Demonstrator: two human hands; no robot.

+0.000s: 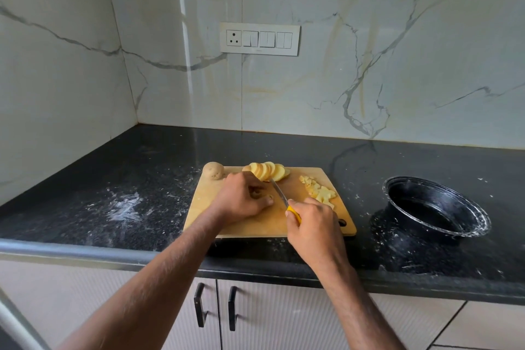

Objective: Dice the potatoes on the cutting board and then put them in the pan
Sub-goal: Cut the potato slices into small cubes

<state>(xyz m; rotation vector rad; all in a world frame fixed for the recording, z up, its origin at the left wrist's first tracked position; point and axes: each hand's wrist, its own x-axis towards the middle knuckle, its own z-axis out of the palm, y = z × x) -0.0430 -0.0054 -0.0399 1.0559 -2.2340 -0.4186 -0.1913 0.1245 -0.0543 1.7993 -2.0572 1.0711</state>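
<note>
A wooden cutting board (pixel 244 224) lies on the black counter. At its far edge is a fanned row of potato slices (pixel 268 171). A whole unpeeled potato (pixel 213 170) sits at the board's far left corner. A heap of diced potato (pixel 319 192) lies on the right side. My left hand (pixel 241 199) is curled over something small on the board, mostly hidden under the fingers. My right hand (pixel 314 224) grips a yellow-handled knife (pixel 279 193), blade pointing toward the slices, just right of my left fingers. The black pan (pixel 437 207) stands to the right, apart from the board.
The counter (pixel 127 207) is dusted with white specks and smears, thickest to the left of the board. A marble-patterned wall with a switch panel (pixel 260 38) rises behind. Cabinet doors with black handles (pixel 216 304) are below the counter edge.
</note>
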